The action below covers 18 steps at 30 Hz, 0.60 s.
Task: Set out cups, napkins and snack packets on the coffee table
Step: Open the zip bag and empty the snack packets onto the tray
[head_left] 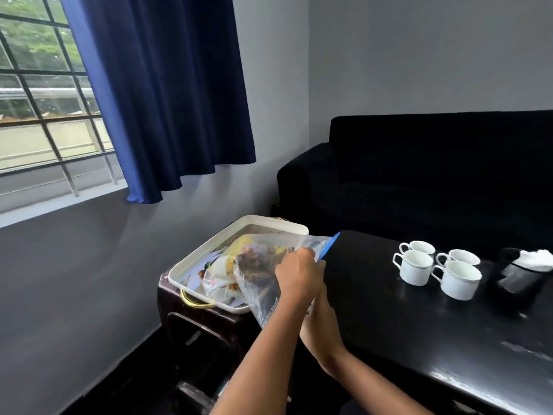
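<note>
Soft daylight enters through the window (45, 94) at left; the room stays dim, the glossy desk (449, 354) shows glare, and straight lines bow near the edges.

A: Glossy black tabletop (419, 339), and four white cups (437, 271) sit clustered near its far side.

B: Right of them, a dark holder with white napkins (535, 260).

A: Left, a white tray (191, 262) rests on a dark side stand (203, 324), snack packets (221, 274) piled inside.
</note>
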Each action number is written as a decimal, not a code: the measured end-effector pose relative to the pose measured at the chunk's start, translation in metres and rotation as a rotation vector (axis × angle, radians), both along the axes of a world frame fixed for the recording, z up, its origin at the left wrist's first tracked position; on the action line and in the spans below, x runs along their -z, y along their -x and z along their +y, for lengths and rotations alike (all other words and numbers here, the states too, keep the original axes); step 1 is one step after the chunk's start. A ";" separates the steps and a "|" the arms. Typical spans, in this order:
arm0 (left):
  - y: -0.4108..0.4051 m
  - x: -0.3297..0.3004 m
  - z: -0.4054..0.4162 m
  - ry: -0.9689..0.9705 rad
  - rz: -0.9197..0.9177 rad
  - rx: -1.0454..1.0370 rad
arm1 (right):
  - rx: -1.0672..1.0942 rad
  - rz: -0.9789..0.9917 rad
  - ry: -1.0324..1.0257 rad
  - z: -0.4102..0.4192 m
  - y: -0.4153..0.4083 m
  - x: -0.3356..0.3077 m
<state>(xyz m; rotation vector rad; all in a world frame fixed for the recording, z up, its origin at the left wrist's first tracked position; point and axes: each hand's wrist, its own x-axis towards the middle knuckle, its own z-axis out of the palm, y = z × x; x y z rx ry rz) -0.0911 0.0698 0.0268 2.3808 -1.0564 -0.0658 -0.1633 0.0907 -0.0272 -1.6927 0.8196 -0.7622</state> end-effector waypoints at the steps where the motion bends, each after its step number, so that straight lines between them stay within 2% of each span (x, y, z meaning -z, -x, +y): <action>1: 0.000 0.000 0.000 0.021 -0.018 -0.003 | -0.017 0.004 0.013 0.000 0.000 0.001; 7: 0.000 0.004 0.000 0.032 -0.053 -0.005 | -0.113 -0.011 -0.054 -0.009 0.011 0.011; 13: 0.002 0.002 -0.004 -0.037 -0.073 -0.051 | 0.154 -0.123 -0.231 -0.049 0.018 0.006; 18: 0.006 0.000 -0.007 -0.115 -0.083 -0.039 | 0.225 -0.185 -0.372 -0.075 0.014 -0.001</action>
